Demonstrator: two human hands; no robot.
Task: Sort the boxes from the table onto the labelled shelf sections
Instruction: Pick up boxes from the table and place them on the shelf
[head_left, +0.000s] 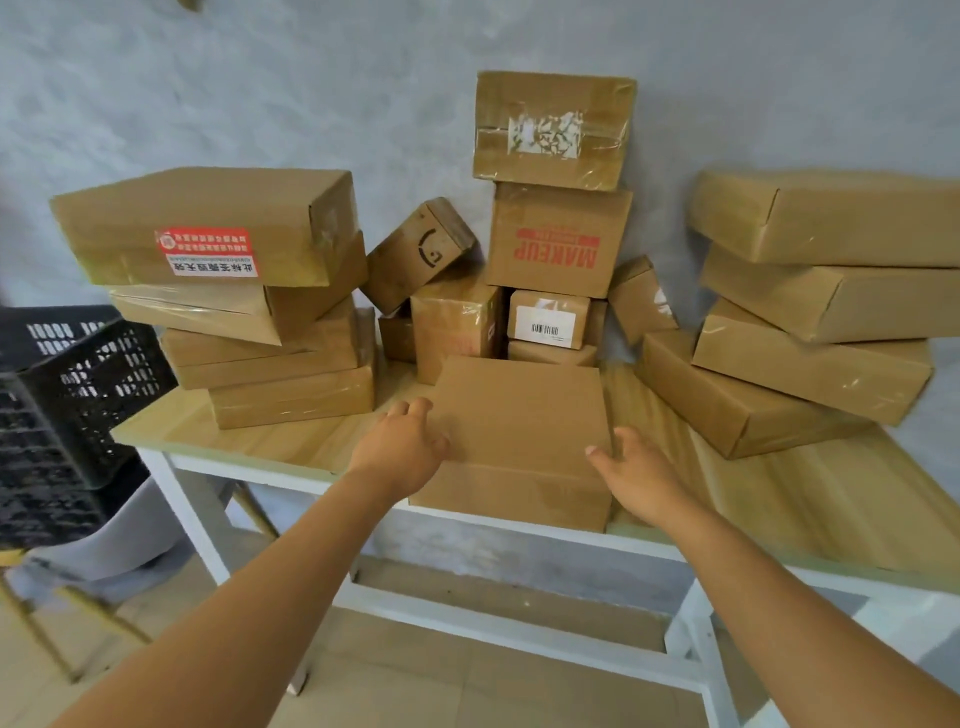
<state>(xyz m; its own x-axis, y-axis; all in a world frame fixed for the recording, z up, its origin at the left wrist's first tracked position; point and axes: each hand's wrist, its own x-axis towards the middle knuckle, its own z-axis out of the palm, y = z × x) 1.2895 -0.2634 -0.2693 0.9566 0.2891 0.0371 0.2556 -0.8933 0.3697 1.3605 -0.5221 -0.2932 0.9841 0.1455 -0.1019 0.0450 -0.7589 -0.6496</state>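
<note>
- A plain flat box (519, 431) lies at the front middle of the table (779, 499), its near edge hanging slightly over the table's front rim; no label shows on its top or front face.
- The left hand (402, 449) rests against the box's left edge with fingers loosely spread; whether the fingertips curl round the side cannot be told.
- The right hand (636, 475) is at the box's right edge, fingers relaxed and open, thumb touching or just beside the top corner; it grips nothing.
- Behind the flat box, several small boxes are partly hidden: a barcode-labelled box (548, 318) sits on another of which only the top strip shows.
- A box printed MAKEUP (558, 241), upside down, stands above them, with a taped box (553, 130) on top bearing a torn, unreadable label.
- A small box with a printed curve (418, 254) leans tilted to the left of these.
- The left stack (249, 301) has a red-and-white label too blurred to read.
- The right stack (821, 301) is cut off by the frame edge.
- The tabletop is light wood grain on a white frame, against a grey wall.
- A black plastic crate (67, 395) stands left of the table, on a pale chair partly out of view.
- No shelf sections are in view.
</note>
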